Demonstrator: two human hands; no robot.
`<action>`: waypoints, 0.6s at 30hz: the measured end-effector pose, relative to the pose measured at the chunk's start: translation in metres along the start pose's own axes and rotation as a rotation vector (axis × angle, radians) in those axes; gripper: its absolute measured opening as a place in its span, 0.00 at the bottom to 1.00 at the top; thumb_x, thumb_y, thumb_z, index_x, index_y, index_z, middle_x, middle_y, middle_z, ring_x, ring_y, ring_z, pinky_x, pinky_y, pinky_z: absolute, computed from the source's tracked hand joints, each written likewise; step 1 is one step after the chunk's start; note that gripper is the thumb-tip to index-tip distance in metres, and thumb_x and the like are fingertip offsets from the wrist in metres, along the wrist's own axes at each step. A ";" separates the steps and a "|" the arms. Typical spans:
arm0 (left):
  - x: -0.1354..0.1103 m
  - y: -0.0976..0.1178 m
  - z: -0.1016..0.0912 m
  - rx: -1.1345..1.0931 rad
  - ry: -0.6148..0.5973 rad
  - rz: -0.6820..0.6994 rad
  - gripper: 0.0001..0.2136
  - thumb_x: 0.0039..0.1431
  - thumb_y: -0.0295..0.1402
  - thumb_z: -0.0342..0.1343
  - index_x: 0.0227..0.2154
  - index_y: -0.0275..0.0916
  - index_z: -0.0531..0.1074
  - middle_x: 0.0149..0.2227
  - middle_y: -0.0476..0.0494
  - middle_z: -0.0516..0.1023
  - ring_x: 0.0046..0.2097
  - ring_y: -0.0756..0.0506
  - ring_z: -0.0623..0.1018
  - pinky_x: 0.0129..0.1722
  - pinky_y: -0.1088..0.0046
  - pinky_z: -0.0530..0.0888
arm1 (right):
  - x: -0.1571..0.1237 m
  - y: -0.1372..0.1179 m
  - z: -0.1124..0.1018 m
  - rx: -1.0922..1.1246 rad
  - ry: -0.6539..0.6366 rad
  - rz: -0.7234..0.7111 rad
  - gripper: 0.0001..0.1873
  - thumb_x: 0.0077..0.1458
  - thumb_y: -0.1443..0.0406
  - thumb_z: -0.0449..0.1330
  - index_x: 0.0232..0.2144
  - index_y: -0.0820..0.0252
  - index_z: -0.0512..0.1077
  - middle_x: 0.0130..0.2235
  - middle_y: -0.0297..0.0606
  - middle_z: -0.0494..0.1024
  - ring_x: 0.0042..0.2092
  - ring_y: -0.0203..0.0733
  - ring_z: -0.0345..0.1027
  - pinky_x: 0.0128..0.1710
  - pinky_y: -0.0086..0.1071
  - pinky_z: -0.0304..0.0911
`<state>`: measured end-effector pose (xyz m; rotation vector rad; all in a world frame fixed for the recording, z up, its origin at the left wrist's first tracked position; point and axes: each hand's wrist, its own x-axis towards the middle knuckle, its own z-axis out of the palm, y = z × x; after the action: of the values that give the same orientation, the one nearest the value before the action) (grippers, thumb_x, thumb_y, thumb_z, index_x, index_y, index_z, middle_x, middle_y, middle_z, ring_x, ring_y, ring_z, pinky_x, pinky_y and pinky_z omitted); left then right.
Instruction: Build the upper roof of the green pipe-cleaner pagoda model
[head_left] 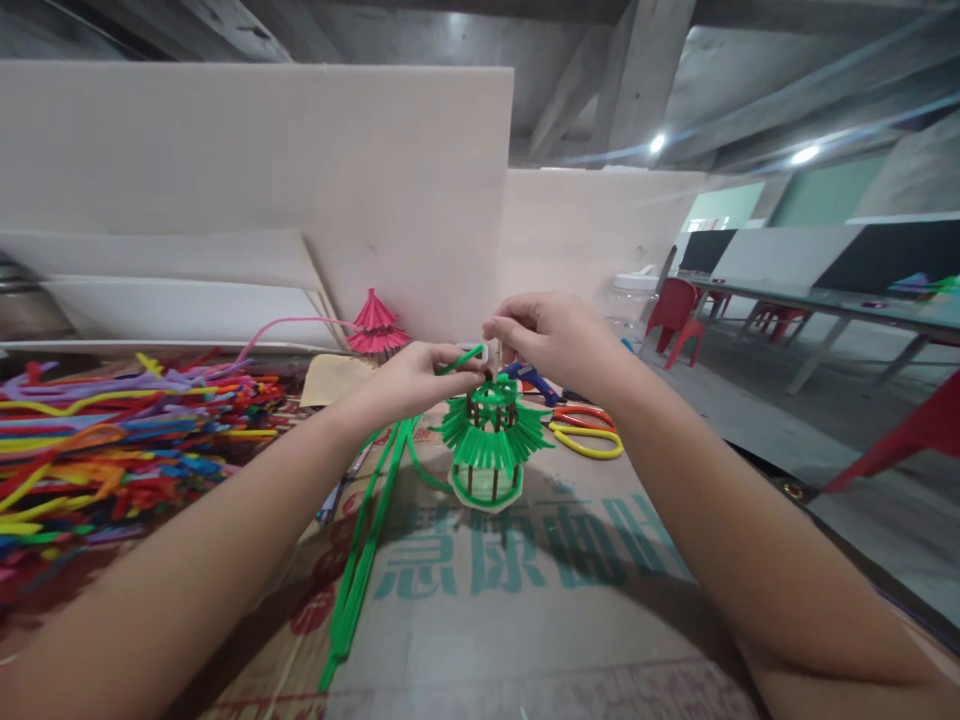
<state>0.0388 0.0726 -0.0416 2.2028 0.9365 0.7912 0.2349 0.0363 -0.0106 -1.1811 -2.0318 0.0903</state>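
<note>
A small green pavilion model (491,445) made of pipe cleaners stands upright on the cardboard, with a fringed roof, brown posts and a pale base. Right above its top, my left hand (431,378) is closed, a short green pipe cleaner (471,357) sticking out between its fingers. My right hand (544,325) pinches at the same spot; a small pale piece shows under its fingertips, too blurred to name. Long green pipe cleaners (364,560) lie to the left of the model.
Piled pipe cleaners (112,430) of many colours fill the left side. A pink pavilion roof (373,325) stands behind my left hand. Yellow-and-orange-handled scissors (589,438) and a blue glue gun (531,380) lie right of the model. A clear jar (634,298) stands farther back.
</note>
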 end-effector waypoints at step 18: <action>-0.003 0.001 0.005 -0.026 0.068 0.046 0.22 0.58 0.50 0.60 0.45 0.38 0.81 0.43 0.44 0.84 0.45 0.40 0.80 0.46 0.69 0.73 | -0.001 0.010 -0.003 0.135 -0.004 0.003 0.07 0.61 0.68 0.59 0.34 0.63 0.78 0.30 0.38 0.81 0.32 0.37 0.73 0.32 0.30 0.62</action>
<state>0.0411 0.0686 -0.0447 2.1940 0.9052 0.8995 0.2443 0.0406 -0.0127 -1.1005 -1.9939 0.2281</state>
